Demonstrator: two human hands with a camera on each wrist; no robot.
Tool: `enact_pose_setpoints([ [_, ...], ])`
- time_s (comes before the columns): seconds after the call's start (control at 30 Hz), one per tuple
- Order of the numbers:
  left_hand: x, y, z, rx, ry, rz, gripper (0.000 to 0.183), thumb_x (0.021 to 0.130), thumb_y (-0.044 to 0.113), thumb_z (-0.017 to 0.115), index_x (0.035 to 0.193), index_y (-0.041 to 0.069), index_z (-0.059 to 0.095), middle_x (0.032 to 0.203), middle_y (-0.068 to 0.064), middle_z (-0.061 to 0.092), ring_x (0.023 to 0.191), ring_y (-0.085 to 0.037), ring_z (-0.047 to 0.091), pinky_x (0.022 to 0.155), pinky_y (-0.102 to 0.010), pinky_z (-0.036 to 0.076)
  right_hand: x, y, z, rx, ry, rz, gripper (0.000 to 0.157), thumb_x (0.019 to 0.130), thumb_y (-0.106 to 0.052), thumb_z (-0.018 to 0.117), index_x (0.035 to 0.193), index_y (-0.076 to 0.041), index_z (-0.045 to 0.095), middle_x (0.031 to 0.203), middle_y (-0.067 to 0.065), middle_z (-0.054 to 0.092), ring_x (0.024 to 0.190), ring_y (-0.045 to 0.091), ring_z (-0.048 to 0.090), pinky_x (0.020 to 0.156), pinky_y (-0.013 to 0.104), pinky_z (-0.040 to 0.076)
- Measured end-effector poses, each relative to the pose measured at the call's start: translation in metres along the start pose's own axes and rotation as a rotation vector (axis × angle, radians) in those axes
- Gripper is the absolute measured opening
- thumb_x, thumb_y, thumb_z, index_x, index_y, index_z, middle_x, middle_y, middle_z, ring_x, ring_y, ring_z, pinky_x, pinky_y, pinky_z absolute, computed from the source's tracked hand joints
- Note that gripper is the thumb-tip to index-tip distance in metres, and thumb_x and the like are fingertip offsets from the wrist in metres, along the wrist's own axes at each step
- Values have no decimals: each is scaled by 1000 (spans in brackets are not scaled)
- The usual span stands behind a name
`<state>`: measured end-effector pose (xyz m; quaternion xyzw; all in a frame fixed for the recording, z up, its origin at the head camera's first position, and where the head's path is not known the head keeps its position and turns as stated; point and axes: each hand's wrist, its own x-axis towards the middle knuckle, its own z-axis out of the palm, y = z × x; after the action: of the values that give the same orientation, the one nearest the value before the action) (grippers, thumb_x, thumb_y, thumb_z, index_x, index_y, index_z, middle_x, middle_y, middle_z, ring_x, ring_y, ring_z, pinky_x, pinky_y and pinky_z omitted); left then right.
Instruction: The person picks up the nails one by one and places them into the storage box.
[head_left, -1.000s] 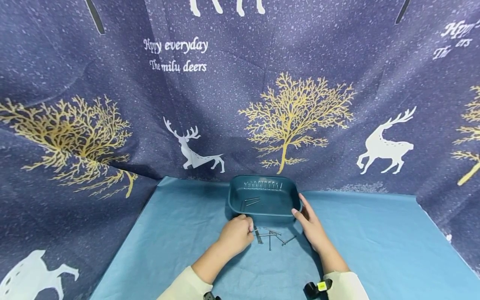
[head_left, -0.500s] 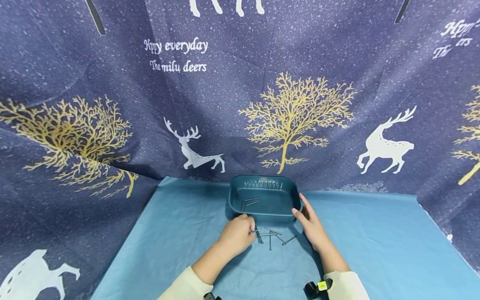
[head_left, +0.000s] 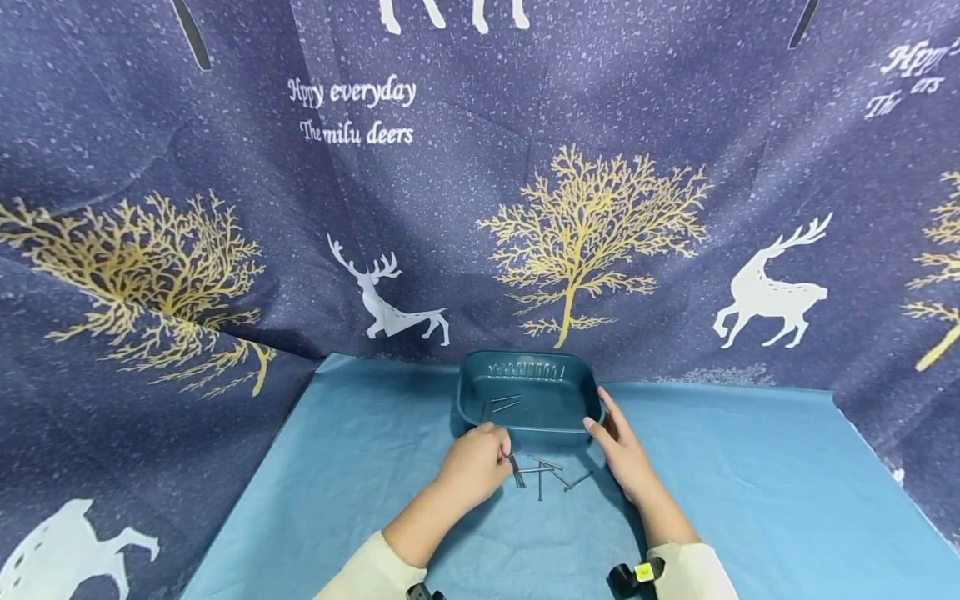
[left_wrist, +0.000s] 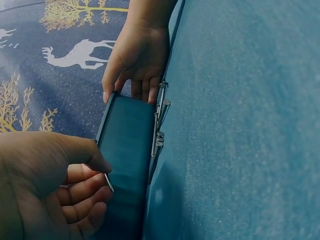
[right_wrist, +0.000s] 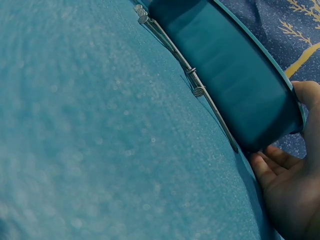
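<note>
A dark teal plastic basin (head_left: 540, 418) stands on the blue cloth, with a few nails (head_left: 506, 407) lying inside at its left. At the front left of the basin, my left hand (head_left: 476, 463) pinches a nail (left_wrist: 109, 183) between thumb and curled fingers; only its end shows below the thumb in the left wrist view. My right hand (head_left: 628, 457) grips the basin's right front corner, thumb at the rim and fingers along the side, as the right wrist view shows. Several loose nails (head_left: 540, 482) lie crossed on the cloth in front of the basin, between both hands.
Blue cloth (head_left: 750, 483) covers the table. A dark blue curtain (head_left: 645, 100) printed with deer and golden trees hangs right behind the basin and along the left side. Each wrist wears a small black camera (head_left: 624, 578).
My left hand has risen slightly toward the basin's front rim, and the nail end that stuck out on its right is less visible. The right hand and basin stay put.
</note>
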<state>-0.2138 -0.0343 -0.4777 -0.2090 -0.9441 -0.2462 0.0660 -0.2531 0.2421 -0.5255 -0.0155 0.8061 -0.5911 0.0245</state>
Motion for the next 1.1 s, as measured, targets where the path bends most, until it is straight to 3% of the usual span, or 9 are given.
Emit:
enact_pose_setpoints([
  [0.17,1,2,-4,-24,33,-3,13,80,10,69,81,17,58,77,7,46,63,-8,43,58,-21,38,1,1,0,0,4,-3,70,105,-40,52,163,-32,14,171,13,2,157,40,6,125,60,14],
  [0.57,8,2,-4,-28,203,25,13,80,11,73,81,15,61,78,6,50,66,-8,46,60,-23,42,1,-1,1,-5,18,-3,71,104,-40,54,163,-31,16,171,13,4,157,39,8,125,58,15],
  [0.87,13,2,-8,-17,205,-15,10,82,12,71,86,15,63,80,8,50,70,-8,46,64,-23,44,-1,0,1,-11,4,6,72,103,-45,53,163,-34,14,171,14,3,157,40,8,124,60,16],
  [1.1,19,-2,-11,-20,251,13,10,81,10,71,85,14,63,79,5,52,69,-10,48,64,-24,45,-1,-1,1,-16,8,-2,72,104,-44,53,163,-32,14,171,16,4,157,41,8,124,60,16],
])
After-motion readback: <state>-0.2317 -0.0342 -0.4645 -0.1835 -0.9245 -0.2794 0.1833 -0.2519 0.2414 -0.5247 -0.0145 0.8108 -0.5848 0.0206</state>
